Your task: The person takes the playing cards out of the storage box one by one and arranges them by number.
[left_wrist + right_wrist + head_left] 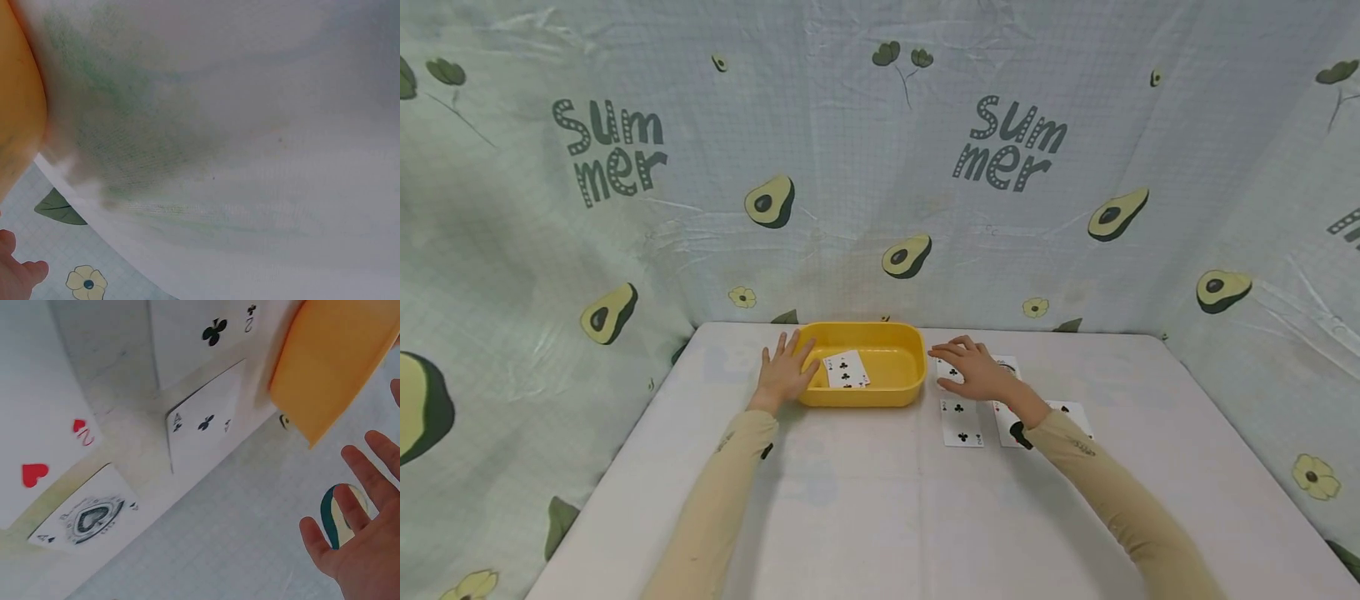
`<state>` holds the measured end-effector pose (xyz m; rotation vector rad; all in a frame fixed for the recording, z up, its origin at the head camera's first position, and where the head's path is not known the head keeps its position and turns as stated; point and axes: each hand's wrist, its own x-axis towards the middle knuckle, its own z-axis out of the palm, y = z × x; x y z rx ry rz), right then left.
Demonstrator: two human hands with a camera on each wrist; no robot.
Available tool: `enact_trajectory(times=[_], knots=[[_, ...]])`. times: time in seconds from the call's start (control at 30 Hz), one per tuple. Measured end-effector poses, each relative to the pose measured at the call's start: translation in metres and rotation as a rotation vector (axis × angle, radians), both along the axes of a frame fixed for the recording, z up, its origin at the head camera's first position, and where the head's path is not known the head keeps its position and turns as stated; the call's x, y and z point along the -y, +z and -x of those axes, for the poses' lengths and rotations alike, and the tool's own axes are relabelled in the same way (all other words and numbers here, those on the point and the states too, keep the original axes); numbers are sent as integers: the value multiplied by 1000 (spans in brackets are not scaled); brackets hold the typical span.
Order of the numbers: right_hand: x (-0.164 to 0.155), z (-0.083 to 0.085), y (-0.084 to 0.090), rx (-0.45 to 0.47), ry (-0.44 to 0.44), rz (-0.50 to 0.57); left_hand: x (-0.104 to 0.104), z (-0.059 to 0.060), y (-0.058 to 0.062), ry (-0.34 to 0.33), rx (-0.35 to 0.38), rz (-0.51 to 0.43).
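Left hand: left hand [784, 372] lies flat against the left outer wall of the yellow tub [904, 392], fingers straight and spread, tips reaching up past the rim. It grips nothing. In the left wrist view only a thumb and a bit of palm [17, 275] show at the lower left corner.

Right hand: right hand [976, 367] hovers palm down over the cards just right of the tub, fingers loosely spread and pointing toward it. In the right wrist view the fingers [357, 477] are straight and apart, with nothing between them. Whether the fingertips touch the card beneath cannot be told.

Yellow tub: stands at the back middle of the white table [865, 517], between the two hands. Its wall shows at the left edge of the left wrist view [15, 112] and its corner at the top right of the right wrist view [328, 362].

Card in tub: a three of clubs [846, 370] lies face up on the tub floor, left of centre.

Cards on table: ace of clubs [203, 422] nearest the tub, partly under the right hand; two of clubs [962, 422] in front of it; two of hearts [44, 450] and ace of spades [87, 519] further right. All face up, close together.

Backdrop: avocado-print cloth [880, 167] hangs behind and at both sides.
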<state>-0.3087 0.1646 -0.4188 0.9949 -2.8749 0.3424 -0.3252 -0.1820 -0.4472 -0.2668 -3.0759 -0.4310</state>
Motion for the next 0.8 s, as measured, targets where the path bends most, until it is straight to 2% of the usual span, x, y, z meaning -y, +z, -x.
enact_trajectory(times=[0.23,0.37,0.8], knots=[[34,12,-5,4,33,39,1,-1,2,1,-14,9],[50,15,-7,29,39,27,0,-1,1,-4,-21,17],[89,28,-9,237,8,-68,0,-1,0,2,-25,4]])
